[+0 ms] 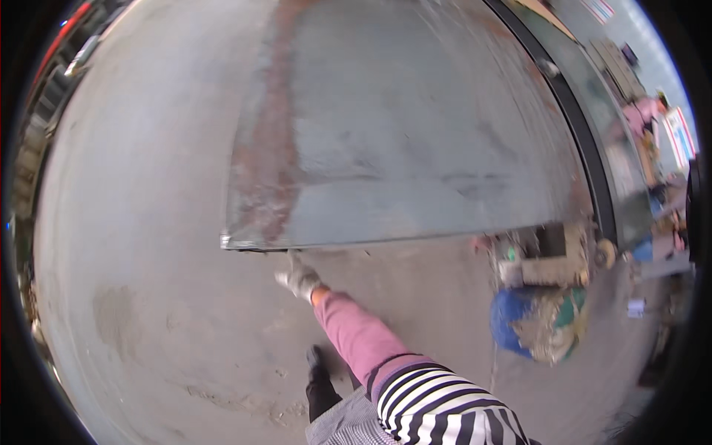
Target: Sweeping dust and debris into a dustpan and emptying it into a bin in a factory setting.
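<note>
My right hand [300,282], in a whitish work glove, reaches out at the end of a pink sleeve with a black-and-white striped cover on the upper arm. It is just below the near left corner of a large grey flat surface [415,200]. One finger points up at that edge and the thumb stands apart to the left; whether the fingertip touches the edge I cannot tell. Nothing shows in the hand. A reddish-brown strip [278,133] runs along the surface's left part, which looks shiny and wrinkled. My left hand is out of view.
A dark rail [575,111] borders the surface on the right. Near its right end stand a box-like frame [552,267] and a bulging blue, tan and green sack [541,319] on the concrete floor [148,297]. A person in pink [641,115] is at the far right.
</note>
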`<state>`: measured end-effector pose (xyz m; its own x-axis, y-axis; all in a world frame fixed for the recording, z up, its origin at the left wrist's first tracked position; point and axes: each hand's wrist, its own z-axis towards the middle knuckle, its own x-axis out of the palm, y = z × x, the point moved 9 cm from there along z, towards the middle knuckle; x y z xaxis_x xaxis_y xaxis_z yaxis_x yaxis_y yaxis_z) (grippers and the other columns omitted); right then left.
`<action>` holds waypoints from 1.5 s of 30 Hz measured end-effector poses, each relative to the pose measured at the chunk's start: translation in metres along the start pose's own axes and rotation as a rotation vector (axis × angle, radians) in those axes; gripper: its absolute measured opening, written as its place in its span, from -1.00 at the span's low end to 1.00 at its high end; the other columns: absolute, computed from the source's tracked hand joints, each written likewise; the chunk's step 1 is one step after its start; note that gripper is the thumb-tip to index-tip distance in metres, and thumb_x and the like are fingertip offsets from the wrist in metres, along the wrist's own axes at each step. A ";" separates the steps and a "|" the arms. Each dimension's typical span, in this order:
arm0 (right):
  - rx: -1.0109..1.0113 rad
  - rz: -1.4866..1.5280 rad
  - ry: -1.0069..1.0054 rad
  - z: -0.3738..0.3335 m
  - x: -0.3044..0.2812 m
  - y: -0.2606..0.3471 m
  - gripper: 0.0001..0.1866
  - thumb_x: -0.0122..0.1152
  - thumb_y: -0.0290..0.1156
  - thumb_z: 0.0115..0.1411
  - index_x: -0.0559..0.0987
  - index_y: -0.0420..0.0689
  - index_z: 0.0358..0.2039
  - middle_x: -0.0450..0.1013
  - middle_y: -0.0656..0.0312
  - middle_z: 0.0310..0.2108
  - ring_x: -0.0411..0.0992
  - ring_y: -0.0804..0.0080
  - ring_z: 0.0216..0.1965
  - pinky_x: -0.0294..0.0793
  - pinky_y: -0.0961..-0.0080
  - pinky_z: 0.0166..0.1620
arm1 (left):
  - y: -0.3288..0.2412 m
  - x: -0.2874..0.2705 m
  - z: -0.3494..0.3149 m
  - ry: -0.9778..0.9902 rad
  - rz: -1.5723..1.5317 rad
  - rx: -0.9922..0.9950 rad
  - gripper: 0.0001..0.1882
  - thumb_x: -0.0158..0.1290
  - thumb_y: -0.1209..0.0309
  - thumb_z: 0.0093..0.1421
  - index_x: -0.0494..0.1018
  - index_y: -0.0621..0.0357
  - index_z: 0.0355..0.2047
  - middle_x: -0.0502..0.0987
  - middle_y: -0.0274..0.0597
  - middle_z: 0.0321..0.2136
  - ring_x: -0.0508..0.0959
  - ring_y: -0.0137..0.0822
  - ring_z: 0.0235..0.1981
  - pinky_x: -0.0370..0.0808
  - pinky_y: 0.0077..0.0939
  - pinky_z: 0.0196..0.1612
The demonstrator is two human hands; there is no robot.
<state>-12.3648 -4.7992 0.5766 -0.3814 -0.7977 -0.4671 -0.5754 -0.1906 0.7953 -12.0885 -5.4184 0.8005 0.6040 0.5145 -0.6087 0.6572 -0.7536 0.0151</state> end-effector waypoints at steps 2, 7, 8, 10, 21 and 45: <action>0.237 -0.221 0.415 -0.094 0.010 -0.017 -0.31 0.05 -0.06 0.17 0.22 -0.15 0.24 0.32 -0.12 0.11 0.33 -0.01 0.11 0.30 0.17 0.11 | -0.058 -0.017 0.007 -0.009 0.045 0.106 -0.57 0.12 0.23 0.14 0.46 0.28 -0.06 0.53 -0.05 -0.16 0.47 -0.29 -0.08 0.36 -0.39 0.05; 0.513 0.070 -0.222 -0.255 -0.073 -0.177 -0.65 -0.06 -0.15 0.22 0.49 -0.06 -0.09 0.46 -0.07 -0.12 0.42 -0.01 -0.05 0.39 0.18 -0.01 | -0.338 -0.040 0.034 -0.113 0.364 0.704 -0.52 0.15 0.17 0.14 0.46 0.18 -0.01 0.54 -0.01 -0.14 0.48 -0.29 -0.09 0.31 -0.38 0.12; 0.641 0.061 -0.161 -0.270 -0.092 -0.163 -0.69 -0.07 -0.17 0.24 0.51 -0.08 -0.20 0.50 -0.07 -0.22 0.46 -0.01 -0.15 0.44 0.15 -0.08 | -0.387 -0.046 0.039 -0.384 0.432 1.148 -0.67 0.05 0.48 0.12 0.42 0.22 -0.07 0.53 -0.11 -0.25 0.53 -0.18 -0.19 0.45 -0.40 -0.12; 0.714 0.104 -0.201 -0.300 -0.097 -0.173 -0.73 -0.06 -0.16 0.24 0.53 -0.04 -0.29 0.51 -0.02 -0.28 0.48 -0.03 -0.22 0.45 0.12 -0.15 | -0.517 -0.015 -0.004 -0.361 0.446 1.464 -0.46 0.07 0.56 0.07 0.34 0.18 0.11 0.45 0.03 -0.01 0.48 0.00 -0.02 0.42 -0.26 0.02; 0.386 0.330 -0.116 -0.336 -0.011 -0.184 -0.67 -0.03 -0.28 0.24 0.38 -0.05 0.01 0.50 0.03 -0.15 0.50 0.06 -0.19 0.48 0.20 -0.12 | -0.706 0.298 -0.256 -0.658 0.976 2.313 -0.07 0.21 0.49 -0.21 0.12 0.23 0.25 0.20 0.06 0.24 0.14 0.14 0.28 0.11 -0.08 0.32; 0.934 1.298 -0.607 -0.325 -0.170 -0.426 -0.69 0.14 -0.43 0.21 0.46 -0.20 -0.04 0.24 0.45 -0.75 0.16 0.69 -0.74 0.13 0.67 -0.66 | -0.831 0.849 0.013 -0.203 0.970 1.976 -0.70 0.03 0.38 0.10 0.51 0.05 -0.13 0.57 -0.06 -0.21 0.55 -0.03 -0.16 0.49 -0.26 -0.07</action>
<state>-11.8200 -4.7688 0.4429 -0.9776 0.2101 0.0107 0.1993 0.9086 0.3671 -12.1274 -4.3610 0.2610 0.2396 -0.1037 -0.9653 -0.9697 -0.0755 -0.2325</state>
